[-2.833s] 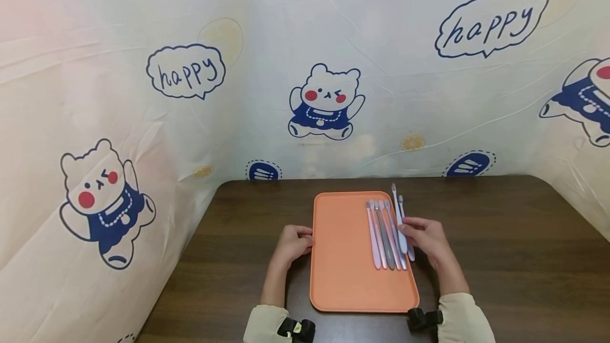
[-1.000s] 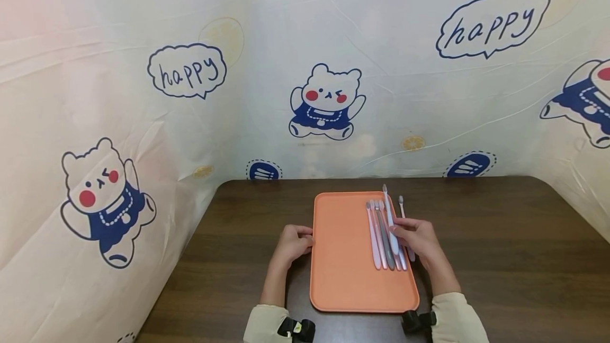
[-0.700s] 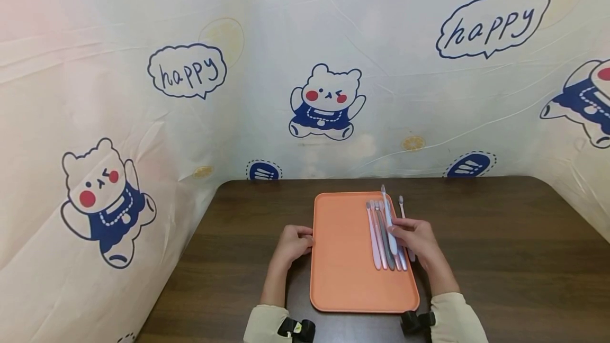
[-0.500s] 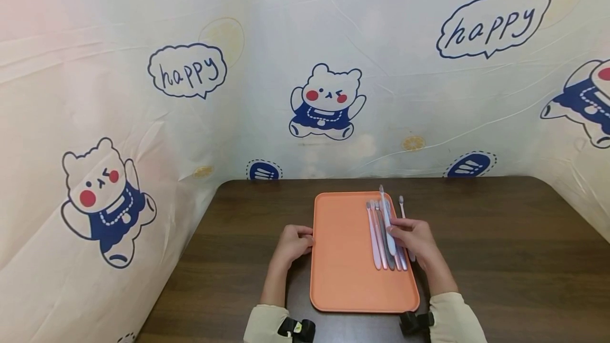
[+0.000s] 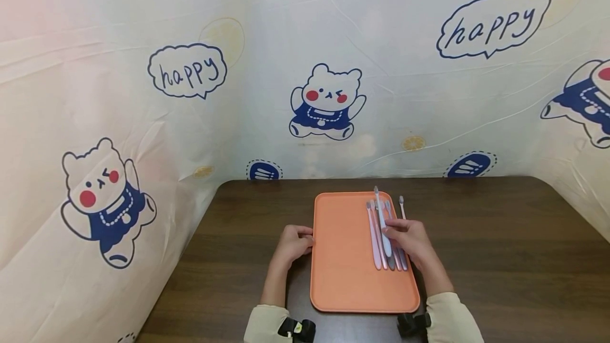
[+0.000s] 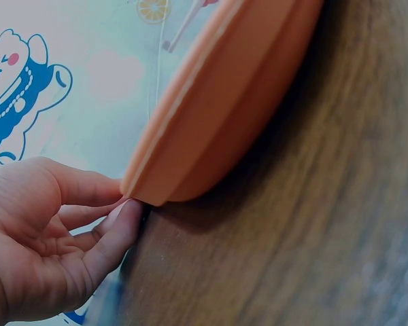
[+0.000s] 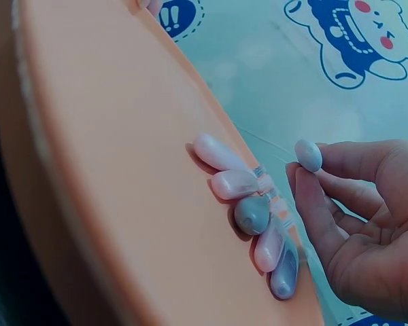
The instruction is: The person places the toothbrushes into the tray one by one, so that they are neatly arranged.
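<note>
My right hand [image 5: 413,241] pinches a light blue toothbrush [image 5: 387,249] between thumb and fingers, raised over the right side of an orange tray [image 5: 340,279]. Below it, several toothbrushes lie side by side on the tray: pink ones [image 5: 373,240], a grey one [image 5: 392,265] and a bluish-purple one at the right. In the right wrist view the held toothbrush [image 7: 308,156] is clear of the row, its rounded handle end facing the camera. On the left, my left hand [image 5: 294,242] grips the tray's edge; the left wrist view shows thumb and fingers [image 6: 88,188] at the rim.
Another toothbrush [image 5: 402,206] lies on the dark wooden table [image 5: 514,247] just right of the tray, partly hidden by the right hand. Behind the table hangs a printed curtain [image 5: 267,94]. Each wrist wears a black camera [image 5: 412,324].
My right hand has carried the light blue toothbrush leftward from the tray's right edge to above the row. The left hand and tray have stayed in place.
</note>
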`<state>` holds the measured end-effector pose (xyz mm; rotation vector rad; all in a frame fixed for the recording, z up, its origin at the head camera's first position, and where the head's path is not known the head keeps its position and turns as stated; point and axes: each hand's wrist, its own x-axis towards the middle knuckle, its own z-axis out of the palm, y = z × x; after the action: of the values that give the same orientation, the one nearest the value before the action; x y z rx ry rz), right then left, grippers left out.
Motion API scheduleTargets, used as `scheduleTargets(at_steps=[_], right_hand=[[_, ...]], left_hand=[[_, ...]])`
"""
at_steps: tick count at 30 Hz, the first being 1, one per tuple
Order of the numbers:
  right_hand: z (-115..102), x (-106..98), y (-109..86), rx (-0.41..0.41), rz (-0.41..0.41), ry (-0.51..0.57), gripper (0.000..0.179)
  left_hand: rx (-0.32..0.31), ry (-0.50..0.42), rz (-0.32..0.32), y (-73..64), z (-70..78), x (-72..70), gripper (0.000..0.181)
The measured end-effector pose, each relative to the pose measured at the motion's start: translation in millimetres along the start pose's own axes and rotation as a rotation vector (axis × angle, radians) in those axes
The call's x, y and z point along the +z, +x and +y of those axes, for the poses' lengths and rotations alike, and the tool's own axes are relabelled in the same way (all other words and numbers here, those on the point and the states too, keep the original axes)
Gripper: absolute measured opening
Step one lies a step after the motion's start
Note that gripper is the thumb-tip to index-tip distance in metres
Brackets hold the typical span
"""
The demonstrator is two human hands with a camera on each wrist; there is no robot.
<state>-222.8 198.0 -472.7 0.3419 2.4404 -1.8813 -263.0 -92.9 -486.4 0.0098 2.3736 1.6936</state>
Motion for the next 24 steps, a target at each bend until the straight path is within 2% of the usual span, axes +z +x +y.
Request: scheduleTargets(at_steps=[18,24], right_hand=[[-2,7,0.2,0.008,-0.024,0.028,0.043],[-3,12,-0.7,-0.016,-0.019,0.010,0.041]], left_hand=[[0.003,-0.015,-0.001,-2.6,1.7,1.1,0.030],[0.013,-0.003,0.003,-2.3,2.7,0.9,0.028]])
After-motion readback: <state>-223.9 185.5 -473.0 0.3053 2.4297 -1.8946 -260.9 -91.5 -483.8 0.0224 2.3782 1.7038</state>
